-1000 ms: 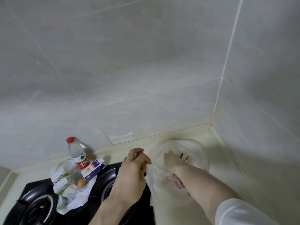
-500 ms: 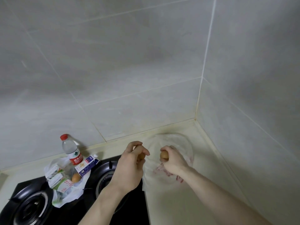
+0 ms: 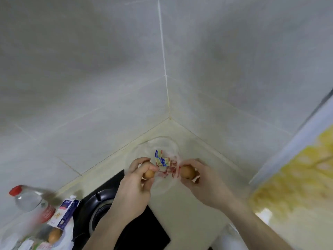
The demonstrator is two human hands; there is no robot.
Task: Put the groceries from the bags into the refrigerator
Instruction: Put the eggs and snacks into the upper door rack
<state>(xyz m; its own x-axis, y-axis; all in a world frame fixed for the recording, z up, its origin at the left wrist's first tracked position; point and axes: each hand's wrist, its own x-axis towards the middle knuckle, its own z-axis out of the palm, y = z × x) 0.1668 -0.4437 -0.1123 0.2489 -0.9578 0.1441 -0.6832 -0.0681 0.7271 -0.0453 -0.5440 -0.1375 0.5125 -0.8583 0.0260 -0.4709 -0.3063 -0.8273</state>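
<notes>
Left hand [image 3: 134, 184]: my fingers curl round one egg [image 3: 148, 173].
Right hand [image 3: 203, 184]: grips another egg [image 3: 187, 171].
Fridge door [image 3: 295, 177]: just right of my right hand, nearer it.

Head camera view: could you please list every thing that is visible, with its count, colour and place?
egg in left hand: one, brown, over the stove edge.
egg in right hand: one, brown, over the counter.
third egg: one, brown, among the groceries at lower left.
plastic bag: one, clear with red print, in the counter corner.
small packets: a few, blue and yellow, inside the bag.
water bottle: one, clear with red cap, left, blurred.
carton: one, white and dark blue, beside the bottle.
gas stove: one, black, lower centre.
left hand: holds an egg.
right hand: holds an egg.
</notes>
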